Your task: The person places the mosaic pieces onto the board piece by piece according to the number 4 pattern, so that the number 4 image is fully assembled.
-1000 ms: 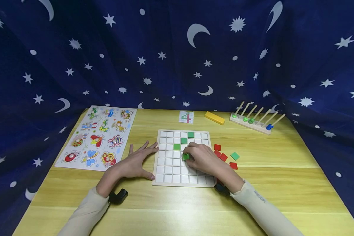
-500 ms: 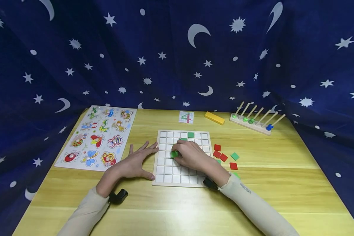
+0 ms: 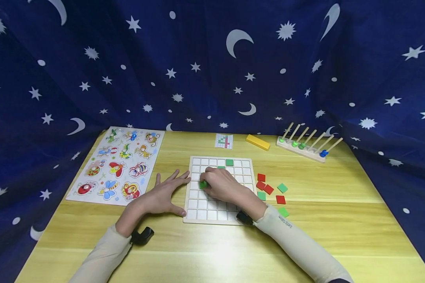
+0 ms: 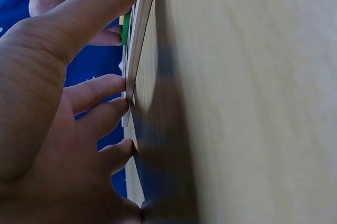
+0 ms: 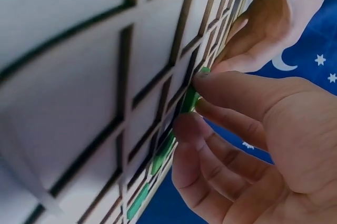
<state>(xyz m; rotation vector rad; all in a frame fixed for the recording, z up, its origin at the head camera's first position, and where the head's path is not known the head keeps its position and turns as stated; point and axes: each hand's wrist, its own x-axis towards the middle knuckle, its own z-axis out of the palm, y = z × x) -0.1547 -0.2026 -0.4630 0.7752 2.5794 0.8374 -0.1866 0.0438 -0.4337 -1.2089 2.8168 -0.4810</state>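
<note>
Pattern card (image 3: 223,140) too small

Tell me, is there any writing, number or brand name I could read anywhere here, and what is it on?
No text can be read for certain.
Cream right sleeve: a small dark mark near the wrist, too small and blurred to read.
Small white pattern card: only red and green squares, no letters.
White insect picture puzzle board: only cartoon bugs, no words visible.
White wooden grid board and dark blue star cloth: no text.
</note>
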